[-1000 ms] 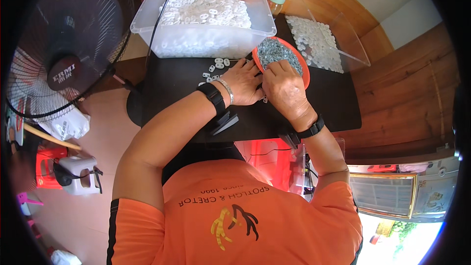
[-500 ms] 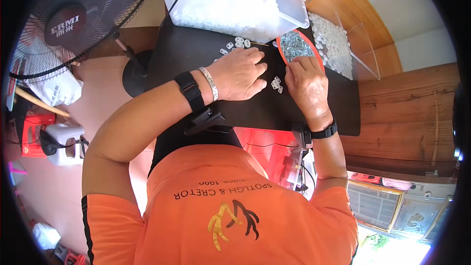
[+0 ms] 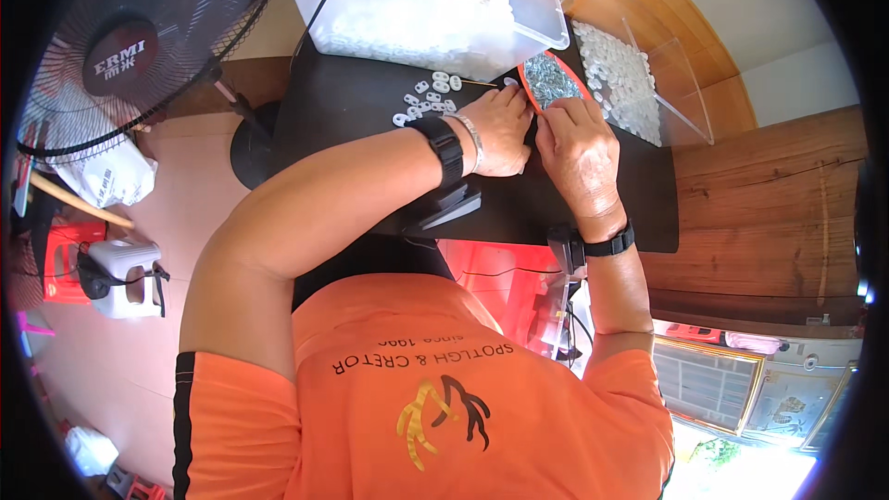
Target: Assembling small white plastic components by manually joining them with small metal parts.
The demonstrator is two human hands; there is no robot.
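Note:
My left hand (image 3: 500,132) lies low over the black tabletop, fingers stretched forward beside an orange-rimmed tray (image 3: 524,83) of small silvery metal pieces (image 3: 552,80). A small whitish piece (image 3: 510,82) shows just past its fingertips. My right hand (image 3: 582,156) is at the near end of that tray, thumb and fingers pinched together; whatever is between them is hidden. Left of my left hand, several small white plastic pieces with holes (image 3: 431,98) are scattered on the table. A thin yellowish rod (image 3: 478,82) lies behind them.
A large clear bin (image 3: 407,54) full of white pieces stands at the back. Another clear container (image 3: 685,97) with white pieces (image 3: 619,74) is at the right. A black fan (image 3: 139,56) stands at the left, and a black cable (image 3: 326,2) crosses the bin.
My left hand has moved right, uncovering the scattered white pieces and covering the spot where a small cluster lay. My right hand stays pinched at the orange-rimmed tray.

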